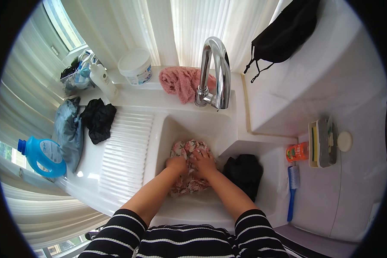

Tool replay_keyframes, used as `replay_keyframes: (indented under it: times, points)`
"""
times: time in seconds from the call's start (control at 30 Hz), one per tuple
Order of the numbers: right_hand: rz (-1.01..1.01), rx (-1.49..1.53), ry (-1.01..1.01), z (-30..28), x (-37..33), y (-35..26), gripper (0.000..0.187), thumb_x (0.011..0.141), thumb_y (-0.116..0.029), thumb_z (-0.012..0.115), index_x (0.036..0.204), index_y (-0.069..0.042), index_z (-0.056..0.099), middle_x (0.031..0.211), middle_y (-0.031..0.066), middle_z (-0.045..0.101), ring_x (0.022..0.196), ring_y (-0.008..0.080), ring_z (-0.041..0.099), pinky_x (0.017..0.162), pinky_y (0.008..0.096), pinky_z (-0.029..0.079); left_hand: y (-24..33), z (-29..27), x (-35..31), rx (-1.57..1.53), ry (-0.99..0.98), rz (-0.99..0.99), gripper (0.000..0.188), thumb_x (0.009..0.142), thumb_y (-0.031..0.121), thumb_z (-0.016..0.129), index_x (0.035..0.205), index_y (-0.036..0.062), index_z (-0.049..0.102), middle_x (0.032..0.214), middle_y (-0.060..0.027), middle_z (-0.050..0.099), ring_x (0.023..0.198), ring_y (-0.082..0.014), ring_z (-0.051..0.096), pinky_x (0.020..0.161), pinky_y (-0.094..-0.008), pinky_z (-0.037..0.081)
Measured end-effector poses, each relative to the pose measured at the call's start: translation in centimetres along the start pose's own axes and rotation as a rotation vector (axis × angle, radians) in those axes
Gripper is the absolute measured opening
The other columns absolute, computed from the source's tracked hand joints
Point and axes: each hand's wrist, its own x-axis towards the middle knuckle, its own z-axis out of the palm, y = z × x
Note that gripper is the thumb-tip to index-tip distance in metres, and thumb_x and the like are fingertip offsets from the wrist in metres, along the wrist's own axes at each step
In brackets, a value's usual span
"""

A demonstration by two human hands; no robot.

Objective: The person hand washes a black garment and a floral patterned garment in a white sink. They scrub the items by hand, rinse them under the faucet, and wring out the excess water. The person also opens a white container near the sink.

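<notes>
A wet-looking pink floral cloth (191, 185), patterned with roses, lies bunched in the white sink basin (172, 129). My left hand (177, 165) is closed in a fist on the cloth's left side, gripping the fabric. Beside it, my right hand (203, 164) rests on top of the cloth, its fingers spread and pointing away from me. Dark folded fabric (243, 173) sits to the right of my right forearm, in the right part of the sink. Beyond my hands stands the chrome faucet (221, 77); I see no water running from it.
On the left lie a ribbed washboard (127, 150), black cloth (99, 120), grey-blue cloth (68, 131) and a blue detergent jug (47, 157). A white tub (135, 66) and pink towel (176, 81) line the back ledge. A blue brush (292, 189) and sponge holder (321, 144) are right.
</notes>
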Motion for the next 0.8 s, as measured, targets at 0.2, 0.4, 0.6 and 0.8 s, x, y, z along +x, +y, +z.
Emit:
replay_keyframes:
  times: [0.2,0.4,0.6,0.8]
  points:
    - [0.737,0.600,0.530,1.6,2.1,-2.3,0.065,0.069,-0.030,0.077,0.128,-0.013,0.054,0.134,0.0169,0.045,0.121,0.0378,0.043,0.098,0.0469,0.039,-0.7,5.6,3.8,-0.889,0.762,0.040,0.076,0.080,0.050,0.064,0.136,0.0035,0.041,0.143,-0.0210,0.039,0.132,-0.0364,0.037,0.105,-0.0413,0.036]
    - [0.277,1.469,0.037,-3.1,0.0,-4.9,0.041,0.068,-0.006,0.063,0.107,0.004,0.061,0.092,0.0131,0.065,0.081,0.0220,0.064,0.075,0.0355,0.052,-1.7,4.2,3.0,-1.973,-0.162,0.310,0.059,0.084,0.049,0.058,0.121,0.0026,0.056,0.116,-0.0186,0.061,0.105,-0.0326,0.059,0.093,-0.0447,0.047]
    - [0.232,2.112,0.169,-5.3,-1.7,-0.4,0.046,0.067,0.001,0.046,0.110,0.005,0.059,0.103,0.0155,0.063,0.093,0.0268,0.064,0.086,0.0377,0.053,2.0,2.2,-2.0,-2.170,-0.359,0.510,0.043,0.087,0.032,0.049,0.112,-0.0018,0.060,0.113,-0.0185,0.063,0.104,-0.0313,0.062,0.091,-0.0456,0.050]
    - [0.023,0.825,0.678,-4.4,-2.5,-6.4,0.033,0.076,-0.013,0.058,0.108,-0.004,0.063,0.129,0.0187,0.050,0.118,0.0353,0.050,0.095,0.0434,0.044,1.4,1.5,-3.2,-2.278,-0.545,0.640,0.061,0.089,0.060,0.046,0.112,0.0053,0.061,0.111,-0.0180,0.064,0.102,-0.0354,0.061,0.092,-0.0485,0.048]
